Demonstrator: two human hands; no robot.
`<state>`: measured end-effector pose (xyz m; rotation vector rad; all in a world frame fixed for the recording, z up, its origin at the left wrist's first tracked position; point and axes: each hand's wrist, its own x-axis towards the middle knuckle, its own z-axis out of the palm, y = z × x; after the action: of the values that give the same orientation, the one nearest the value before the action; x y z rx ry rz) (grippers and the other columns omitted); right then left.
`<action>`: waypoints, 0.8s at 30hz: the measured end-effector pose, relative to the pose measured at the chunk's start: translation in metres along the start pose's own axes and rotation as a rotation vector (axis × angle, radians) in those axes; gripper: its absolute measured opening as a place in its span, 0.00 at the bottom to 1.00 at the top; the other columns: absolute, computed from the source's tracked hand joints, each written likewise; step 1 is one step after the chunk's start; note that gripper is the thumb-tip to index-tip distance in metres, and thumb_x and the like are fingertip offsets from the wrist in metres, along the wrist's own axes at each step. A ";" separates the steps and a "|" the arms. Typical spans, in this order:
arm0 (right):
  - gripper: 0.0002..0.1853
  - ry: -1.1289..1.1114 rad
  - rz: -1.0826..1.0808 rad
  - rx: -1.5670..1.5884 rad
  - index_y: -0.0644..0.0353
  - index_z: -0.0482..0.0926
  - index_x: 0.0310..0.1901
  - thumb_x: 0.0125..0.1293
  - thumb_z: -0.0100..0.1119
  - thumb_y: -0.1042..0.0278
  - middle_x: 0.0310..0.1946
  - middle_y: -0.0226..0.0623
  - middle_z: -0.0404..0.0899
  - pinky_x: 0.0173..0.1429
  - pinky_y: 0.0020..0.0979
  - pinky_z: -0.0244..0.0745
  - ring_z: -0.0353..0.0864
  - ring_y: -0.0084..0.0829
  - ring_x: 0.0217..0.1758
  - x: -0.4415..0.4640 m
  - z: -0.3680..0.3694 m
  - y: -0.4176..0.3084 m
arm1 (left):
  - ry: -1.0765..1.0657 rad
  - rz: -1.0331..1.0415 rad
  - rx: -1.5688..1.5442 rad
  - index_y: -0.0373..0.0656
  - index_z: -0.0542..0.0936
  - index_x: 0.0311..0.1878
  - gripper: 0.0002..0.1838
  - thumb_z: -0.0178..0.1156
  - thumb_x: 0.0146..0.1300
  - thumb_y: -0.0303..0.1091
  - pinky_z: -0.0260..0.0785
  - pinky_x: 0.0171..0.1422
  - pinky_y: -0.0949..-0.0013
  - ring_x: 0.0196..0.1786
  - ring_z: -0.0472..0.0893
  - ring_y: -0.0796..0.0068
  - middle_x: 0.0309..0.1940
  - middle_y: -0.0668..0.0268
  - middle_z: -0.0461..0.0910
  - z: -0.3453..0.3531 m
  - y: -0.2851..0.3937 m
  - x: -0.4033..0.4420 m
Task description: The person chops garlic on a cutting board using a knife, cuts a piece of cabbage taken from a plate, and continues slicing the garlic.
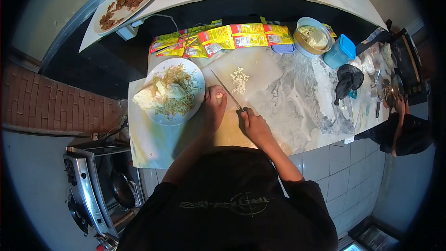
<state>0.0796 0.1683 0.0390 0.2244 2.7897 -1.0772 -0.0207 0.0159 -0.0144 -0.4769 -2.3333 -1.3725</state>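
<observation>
My right hand [256,126] is closed around the handle of a kitchen knife [226,89], its blade pointing away and to the left. Beside the blade, my left hand [215,107] is curled on the cutting board [265,65], fingertips pressed on a small pale piece of food [220,95] that they partly cover. Past the knife lies a small heap of chopped pale bits [239,80], which look like garlic. A white plate [200,75] stands left of my left hand, holding shredded vegetables [173,107] and pale leafy chunks [149,96].
Yellow-red sachets [241,36] line the table's back. To the right are a tub [313,37], a blue container [340,52] and a black bag [348,81]. A plate of brown food [127,0] sits on the shelf. Another person [404,130] works at far right; a stove [88,190] stands lower left.
</observation>
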 end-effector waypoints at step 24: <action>0.23 -0.066 -0.022 -0.115 0.62 0.71 0.57 0.77 0.40 0.50 0.30 0.63 0.81 0.41 0.56 0.77 0.81 0.63 0.36 0.005 -0.031 0.019 | 0.062 0.047 0.024 0.38 0.75 0.44 0.14 0.64 0.55 0.19 0.71 0.49 0.61 0.41 0.78 0.60 0.36 0.60 0.78 0.002 0.000 0.001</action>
<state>0.0758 0.2034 0.0480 0.1428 2.7899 -0.9080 -0.0216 0.0177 -0.0146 -0.4721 -2.2726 -1.3177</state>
